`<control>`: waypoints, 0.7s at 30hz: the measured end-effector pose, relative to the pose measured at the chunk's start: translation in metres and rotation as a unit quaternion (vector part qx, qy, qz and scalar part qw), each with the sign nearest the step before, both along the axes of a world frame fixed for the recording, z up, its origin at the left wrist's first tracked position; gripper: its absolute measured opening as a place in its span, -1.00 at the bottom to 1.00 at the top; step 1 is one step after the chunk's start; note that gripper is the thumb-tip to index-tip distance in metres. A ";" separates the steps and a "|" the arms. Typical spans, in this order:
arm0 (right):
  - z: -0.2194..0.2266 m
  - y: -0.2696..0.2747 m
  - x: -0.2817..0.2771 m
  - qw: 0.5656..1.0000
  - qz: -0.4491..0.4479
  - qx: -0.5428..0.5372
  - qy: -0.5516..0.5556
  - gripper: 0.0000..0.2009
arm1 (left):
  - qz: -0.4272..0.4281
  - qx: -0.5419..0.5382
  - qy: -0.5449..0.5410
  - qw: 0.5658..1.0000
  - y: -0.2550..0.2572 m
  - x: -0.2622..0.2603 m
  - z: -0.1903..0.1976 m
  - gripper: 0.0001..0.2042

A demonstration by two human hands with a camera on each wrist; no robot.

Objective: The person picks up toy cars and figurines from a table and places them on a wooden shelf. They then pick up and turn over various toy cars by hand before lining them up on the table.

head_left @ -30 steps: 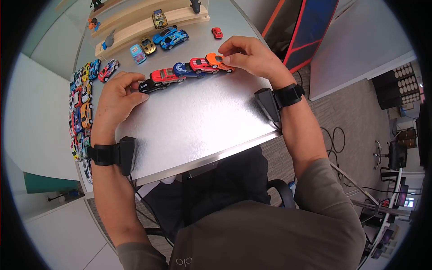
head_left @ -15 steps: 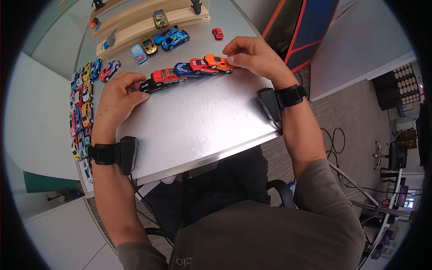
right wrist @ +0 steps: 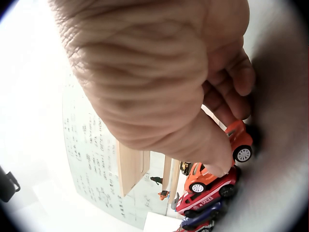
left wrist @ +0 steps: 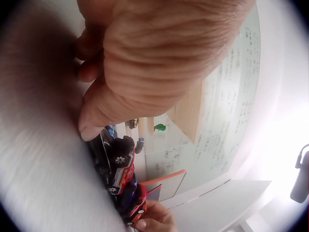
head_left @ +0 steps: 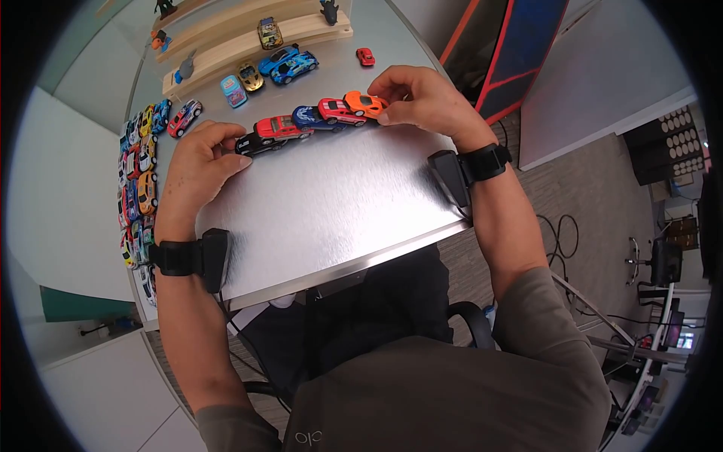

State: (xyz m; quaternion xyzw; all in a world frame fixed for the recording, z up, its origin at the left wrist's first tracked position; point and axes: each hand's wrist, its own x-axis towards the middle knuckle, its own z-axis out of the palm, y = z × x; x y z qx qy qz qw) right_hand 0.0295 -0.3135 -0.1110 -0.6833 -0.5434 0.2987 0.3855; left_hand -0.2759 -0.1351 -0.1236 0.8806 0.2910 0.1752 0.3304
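Observation:
A row of toy cars stretches between my hands in the head view, each overlapping its neighbour. From the left it has a black toy car [head_left: 247, 144], a red toy car [head_left: 280, 128], a blue toy car [head_left: 310, 117], a red toy car with a white stripe [head_left: 340, 111] and an orange toy car [head_left: 364, 104]. My left hand [head_left: 197, 162] pinches the black car at the left end. At the other end my right hand [head_left: 431, 105] holds the orange car, thumb on its near side. The right wrist view shows the orange car [right wrist: 200, 179] tilted up on the red one [right wrist: 207, 195].
Many toy cars [head_left: 146, 193] stand packed along the table's left edge. Behind the row sit blue cars [head_left: 294, 66], a gold car [head_left: 250, 77], a light-blue car [head_left: 233, 90] and a small red car [head_left: 365, 56]. A wooden stepped rack [head_left: 226, 56] carries small figures at the back.
My right hand let its thumb slide from the orange car's end to its near side, and its fingers now reach round the car. My left hand and the other cars have hardly moved.

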 end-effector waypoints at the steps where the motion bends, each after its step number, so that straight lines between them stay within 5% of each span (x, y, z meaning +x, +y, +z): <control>1: 0.001 0.000 -0.001 1.000 0.002 -0.006 -0.002 -0.66 | 0.001 0.000 0.000 1.000 0.000 0.000 0.000 -0.61; 21: 0.002 -0.001 -0.003 0.999 -0.002 -0.003 -0.043 -0.62 | -0.005 -0.003 -0.002 1.000 0.003 -0.001 -0.004 -0.61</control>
